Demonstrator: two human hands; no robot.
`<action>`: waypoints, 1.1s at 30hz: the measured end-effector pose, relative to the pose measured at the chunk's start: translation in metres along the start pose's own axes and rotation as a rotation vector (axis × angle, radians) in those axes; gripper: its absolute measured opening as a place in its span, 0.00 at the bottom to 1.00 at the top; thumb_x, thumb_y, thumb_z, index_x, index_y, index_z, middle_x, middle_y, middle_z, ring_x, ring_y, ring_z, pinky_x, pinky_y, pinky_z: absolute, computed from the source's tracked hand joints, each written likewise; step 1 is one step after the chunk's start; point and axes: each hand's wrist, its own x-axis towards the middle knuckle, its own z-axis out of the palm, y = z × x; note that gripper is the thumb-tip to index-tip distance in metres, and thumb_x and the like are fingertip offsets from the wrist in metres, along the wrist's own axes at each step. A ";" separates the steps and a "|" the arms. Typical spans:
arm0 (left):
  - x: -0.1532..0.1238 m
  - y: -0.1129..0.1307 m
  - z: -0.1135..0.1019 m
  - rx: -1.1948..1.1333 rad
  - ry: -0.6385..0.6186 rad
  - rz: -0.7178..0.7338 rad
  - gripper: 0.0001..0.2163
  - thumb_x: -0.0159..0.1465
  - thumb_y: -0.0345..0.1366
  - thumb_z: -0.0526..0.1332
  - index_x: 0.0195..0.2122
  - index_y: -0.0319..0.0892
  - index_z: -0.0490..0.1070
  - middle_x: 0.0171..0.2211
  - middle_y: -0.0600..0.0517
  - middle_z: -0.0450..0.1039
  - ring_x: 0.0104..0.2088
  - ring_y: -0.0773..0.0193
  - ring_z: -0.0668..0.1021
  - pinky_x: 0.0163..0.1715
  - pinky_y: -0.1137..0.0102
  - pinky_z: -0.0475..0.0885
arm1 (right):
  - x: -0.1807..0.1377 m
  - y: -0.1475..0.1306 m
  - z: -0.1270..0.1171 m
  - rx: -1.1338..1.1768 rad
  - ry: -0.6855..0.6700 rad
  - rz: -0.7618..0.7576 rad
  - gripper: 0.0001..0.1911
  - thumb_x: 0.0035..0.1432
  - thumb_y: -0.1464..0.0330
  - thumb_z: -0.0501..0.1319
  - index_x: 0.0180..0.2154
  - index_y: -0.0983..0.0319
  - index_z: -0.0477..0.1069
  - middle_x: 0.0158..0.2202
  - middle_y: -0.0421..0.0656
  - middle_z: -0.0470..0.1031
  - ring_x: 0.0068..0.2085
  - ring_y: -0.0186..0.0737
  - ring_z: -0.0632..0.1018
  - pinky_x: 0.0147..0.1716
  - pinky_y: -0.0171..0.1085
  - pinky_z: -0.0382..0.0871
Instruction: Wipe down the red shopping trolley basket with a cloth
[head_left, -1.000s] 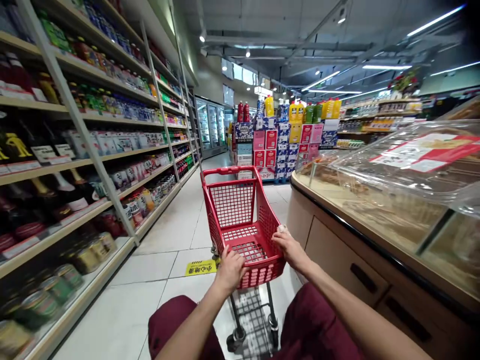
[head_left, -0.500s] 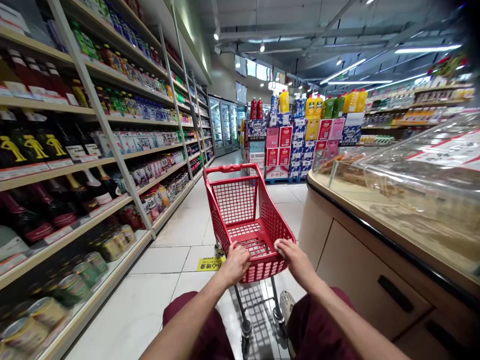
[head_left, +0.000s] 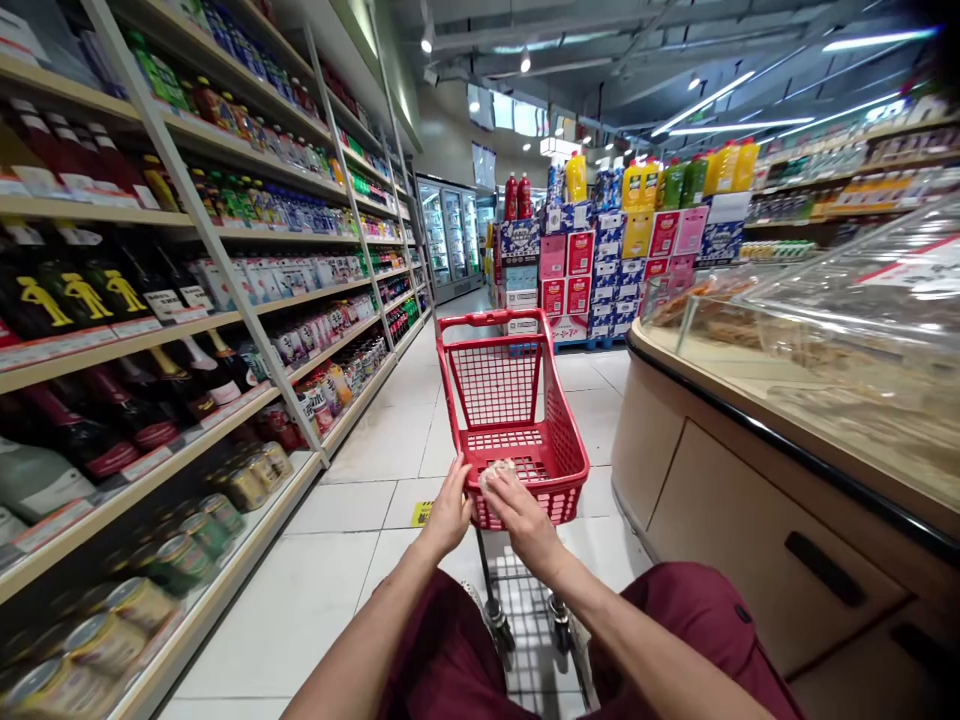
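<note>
A red shopping cart (head_left: 525, 400) with a mesh basket stands in the aisle in front of me. My left hand (head_left: 450, 512) grips the left end of the basket's near rim. My right hand (head_left: 523, 515) presses a small whitish cloth (head_left: 496, 470) onto the middle of that same rim, close beside my left hand. The basket holds nothing that I can see. My knees in dark red trousers (head_left: 675, 620) are on either side of the cart's wheels.
Long shelves (head_left: 187, 330) of bottles, boxes and cans run along the left. A curved counter (head_left: 750, 470) with clear lidded bins stands on the right. A stack of boxes and bottles (head_left: 600, 260) closes the aisle ahead, with fridges (head_left: 450, 240) behind. A yellow floor sticker (head_left: 421, 514) lies under the cart.
My right hand with the cloth slid left along the near rim, from the right corner to the middle. My left hand stayed on the left end. The view swung slightly.
</note>
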 end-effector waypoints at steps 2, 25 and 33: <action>-0.002 -0.004 -0.003 0.027 -0.058 0.000 0.28 0.51 0.17 0.46 0.55 0.36 0.54 0.61 0.41 0.49 0.60 0.63 0.55 0.57 0.61 0.56 | -0.018 -0.001 0.013 -0.026 -0.054 0.017 0.22 0.59 0.77 0.47 0.53 0.58 0.62 0.53 0.45 0.67 0.57 0.40 0.62 0.53 0.46 0.63; 0.007 0.038 -0.001 0.427 -0.123 -0.028 0.25 0.55 0.22 0.47 0.55 0.39 0.57 0.60 0.45 0.53 0.62 0.59 0.50 0.58 0.49 0.46 | -0.030 0.021 0.003 -0.205 -0.015 0.048 0.20 0.57 0.79 0.48 0.49 0.61 0.65 0.45 0.49 0.68 0.51 0.42 0.67 0.46 0.43 0.68; -0.001 0.055 0.031 0.413 -0.040 0.028 0.30 0.53 0.23 0.48 0.60 0.37 0.48 0.62 0.44 0.47 0.62 0.56 0.46 0.58 0.48 0.45 | -0.050 0.042 -0.026 -0.228 0.050 0.099 0.20 0.57 0.78 0.49 0.48 0.60 0.66 0.47 0.49 0.66 0.51 0.44 0.65 0.48 0.47 0.65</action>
